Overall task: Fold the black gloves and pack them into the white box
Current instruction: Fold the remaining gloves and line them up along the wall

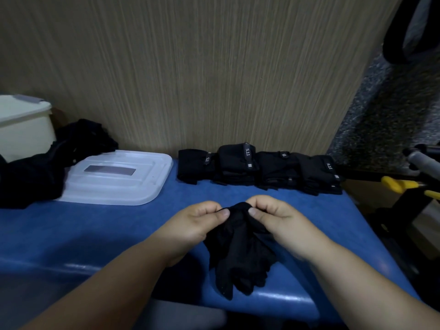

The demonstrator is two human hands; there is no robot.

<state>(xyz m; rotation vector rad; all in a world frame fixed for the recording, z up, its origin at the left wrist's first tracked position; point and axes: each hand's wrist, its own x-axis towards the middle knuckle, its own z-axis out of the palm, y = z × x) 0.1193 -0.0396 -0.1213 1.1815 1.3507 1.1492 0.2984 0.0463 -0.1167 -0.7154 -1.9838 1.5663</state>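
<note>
At the far left of the frame stands the box (21,129), open. A loose pile (47,167) of black gloves slumps in front of it and overlaps the lid (119,182), which lies flat on the blue desk (71,229). Lower centre, the left hand (202,222) pinches the top edge of a glove (240,253) between thumb and curled fingers. The right hand (273,217) pinches the same edge close beside it. The glove's fingers trail toward the desk's near edge. Behind, centre to right, a row (259,167) of folded gloves sits along the wall (214,79). To fold this one well, it probably pays to lay it flat first, smooth the fingers straight, square the edges, then fold it to match the row's bundles
</note>
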